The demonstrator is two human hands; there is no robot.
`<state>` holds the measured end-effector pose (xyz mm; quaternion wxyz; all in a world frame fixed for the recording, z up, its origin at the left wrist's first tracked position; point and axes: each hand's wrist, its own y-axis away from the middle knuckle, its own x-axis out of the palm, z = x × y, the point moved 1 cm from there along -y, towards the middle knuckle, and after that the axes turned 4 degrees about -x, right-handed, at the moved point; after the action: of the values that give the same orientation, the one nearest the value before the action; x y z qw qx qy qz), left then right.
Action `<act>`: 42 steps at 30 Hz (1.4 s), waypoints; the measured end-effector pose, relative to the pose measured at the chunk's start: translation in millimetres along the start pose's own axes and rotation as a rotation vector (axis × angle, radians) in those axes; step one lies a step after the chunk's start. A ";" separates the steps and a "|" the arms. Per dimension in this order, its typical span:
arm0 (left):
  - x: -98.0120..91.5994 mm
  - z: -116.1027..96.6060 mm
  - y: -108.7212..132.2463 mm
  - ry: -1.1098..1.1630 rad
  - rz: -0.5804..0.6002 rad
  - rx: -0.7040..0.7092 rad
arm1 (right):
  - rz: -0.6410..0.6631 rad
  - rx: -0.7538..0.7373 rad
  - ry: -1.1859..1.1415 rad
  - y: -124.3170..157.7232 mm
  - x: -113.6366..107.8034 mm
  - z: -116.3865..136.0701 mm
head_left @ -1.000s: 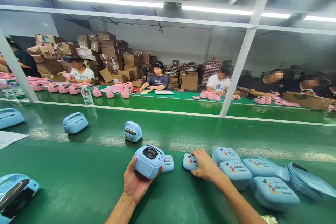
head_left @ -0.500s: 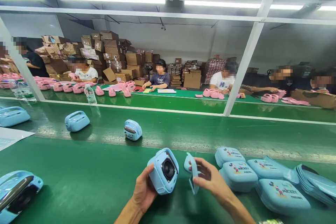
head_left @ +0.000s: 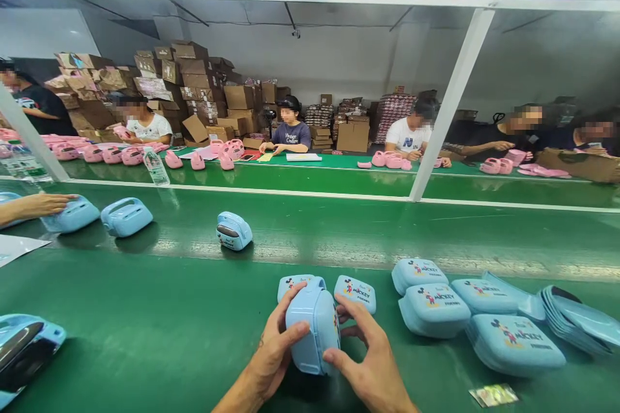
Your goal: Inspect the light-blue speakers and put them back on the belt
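A light-blue portable speaker (head_left: 306, 330) is held upright in front of me, over the green work surface. My left hand (head_left: 275, 352) wraps round its left side, with fingers over the top. On the right face sits a blue Mickey-printed cover panel (head_left: 335, 322), seen nearly edge-on. My right hand (head_left: 371, 358) grips that panel, thumb at the lower edge and fingers behind. Whether the panel is fully seated I cannot tell. Just beyond, a loose printed cover (head_left: 356, 294) lies flat, and another printed cover (head_left: 290, 282) is partly hidden by the speaker.
Stacked Mickey covers (head_left: 516, 342) and nested blue panels (head_left: 576, 322) lie to the right, near a small packet (head_left: 494, 395). Another speaker (head_left: 29, 352) stands at left. Blue speakers (head_left: 126, 217) line the belt; a co-worker's hand (head_left: 48, 204) touches one.
The cover in my right hand has moved left onto the speaker's face, hiding the black driver. The speaker has turned. A co-worker's hand has appeared at left.
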<state>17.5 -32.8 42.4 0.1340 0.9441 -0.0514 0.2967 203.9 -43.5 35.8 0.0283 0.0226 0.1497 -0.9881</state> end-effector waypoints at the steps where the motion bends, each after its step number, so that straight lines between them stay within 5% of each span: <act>1: 1.7 -0.9 1.1 -0.005 0.005 -0.006 | 0.003 -0.003 0.004 0.2 0.7 0.2; 16: 9.7 2.6 8.4 -0.039 0.093 -0.044 | 0.000 -0.144 0.214 8.3 3.4 -3.6; 21: -1.0 4.9 5.7 0.067 0.094 -0.100 | 0.115 -0.272 0.199 8.8 -1.8 3.3; 27: -16.2 12.9 4.2 0.168 0.212 -0.162 | 0.053 -0.488 0.296 10.8 2.2 1.3; 36: -1.5 6.6 -3.8 0.418 0.156 -0.333 | 0.057 -0.271 0.065 2.2 -9.3 -0.3; 42: -2.9 4.0 -8.3 0.455 0.285 -0.342 | 0.055 -0.249 0.083 4.7 -7.0 -0.6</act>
<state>18.8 -25.9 35.8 0.2557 0.8005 -0.2012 0.5033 211.1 -47.4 34.2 0.0520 0.0638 0.2716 -0.9589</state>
